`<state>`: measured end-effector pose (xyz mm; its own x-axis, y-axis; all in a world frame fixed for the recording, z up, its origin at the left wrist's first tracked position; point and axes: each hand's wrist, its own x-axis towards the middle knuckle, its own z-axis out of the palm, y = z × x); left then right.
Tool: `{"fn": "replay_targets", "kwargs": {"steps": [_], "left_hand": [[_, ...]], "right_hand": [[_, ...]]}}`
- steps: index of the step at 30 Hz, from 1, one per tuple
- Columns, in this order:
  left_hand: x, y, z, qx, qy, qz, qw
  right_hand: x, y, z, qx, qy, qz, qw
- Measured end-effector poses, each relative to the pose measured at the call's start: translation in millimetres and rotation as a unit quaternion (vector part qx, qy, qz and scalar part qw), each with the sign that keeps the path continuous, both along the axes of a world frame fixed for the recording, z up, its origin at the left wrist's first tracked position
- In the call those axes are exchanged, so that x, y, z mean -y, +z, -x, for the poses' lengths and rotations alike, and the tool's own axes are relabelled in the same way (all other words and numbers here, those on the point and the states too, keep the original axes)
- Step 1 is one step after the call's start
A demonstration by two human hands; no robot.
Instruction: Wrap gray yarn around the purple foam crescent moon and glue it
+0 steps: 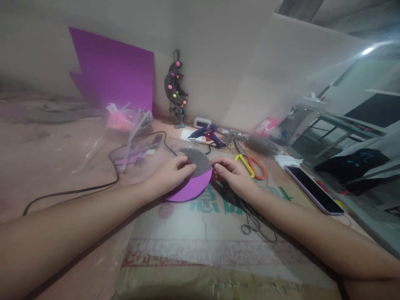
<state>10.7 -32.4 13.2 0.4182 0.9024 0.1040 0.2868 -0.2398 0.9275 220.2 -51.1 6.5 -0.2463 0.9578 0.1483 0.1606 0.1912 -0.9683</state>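
Note:
A purple crescent-shaped piece (191,188), partly wrapped in grey yarn (200,160), is held over the cardboard. My left hand (171,173) pinches its left side, thumb on top of the wrapped part. At the right edge, my right hand (229,173) has thumb and fingers pressed together, seemingly on the grey strand; the strand between the fingertips is too small to see clearly. Loose grey yarn (258,227) trails from under the right hand onto the cardboard (175,233).
Behind the hands lie a blue glue gun (208,134), scissors (250,162) with orange and yellow handles, and a grey yarn roll (261,144). A phone (314,189) rests at right. A purple sheet (118,71) and a decorated moon hanging (175,85) stand against the wall. A black cable (93,188) crosses the left.

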Motion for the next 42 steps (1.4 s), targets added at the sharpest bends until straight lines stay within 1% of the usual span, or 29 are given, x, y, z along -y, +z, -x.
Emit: {"fn": "replay_targets", "kwargs": {"steps": [4, 8, 14, 18, 20, 24, 25, 31, 35, 42], "left_hand": [[-0.9, -1.1, 0.7, 0.005, 0.010, 0.004, 1.000], [-1.5, -0.5, 0.6, -0.008, 0.021, -0.004, 1.000], [-1.8, -2.2, 0.9, -0.012, -0.014, 0.000, 1.000], [-2.6, -3.8, 0.8, -0.018, -0.019, 0.007, 1.000], [-2.6, -3.2, 0.7, -0.016, -0.010, 0.007, 1.000], [-2.5, -1.9, 0.9, -0.015, 0.023, 0.006, 1.000], [-2.7, -2.2, 1.0, -0.015, 0.027, 0.004, 1.000], [-4.8, -7.3, 2.5, -0.010, 0.033, -0.015, 0.999], [-3.5, -8.3, 2.5, -0.026, 0.028, -0.042, 0.998], [-0.8, -7.6, 0.6, -0.065, 0.004, -0.101, 0.993]], "right_hand": [[-1.3, 1.2, -0.5, -0.001, 0.015, -0.005, 1.000], [-2.0, 2.2, -0.2, 0.018, -0.005, -0.016, 1.000], [-0.8, 2.8, 1.0, 0.041, -0.030, -0.033, 0.998], [-0.6, 3.1, 1.8, 0.056, -0.036, -0.033, 0.997], [0.3, 4.3, 2.0, 0.063, -0.051, -0.047, 0.996], [4.7, 8.0, 1.8, 0.057, -0.117, -0.092, 0.987], [5.6, 8.5, 1.7, 0.056, -0.119, -0.094, 0.987], [4.9, 7.0, 1.7, 0.124, -0.039, -0.039, 0.991], [3.4, 6.6, 1.2, 0.155, 0.014, -0.028, 0.987], [2.2, 6.0, -0.1, 0.135, 0.025, -0.014, 0.990]]}}
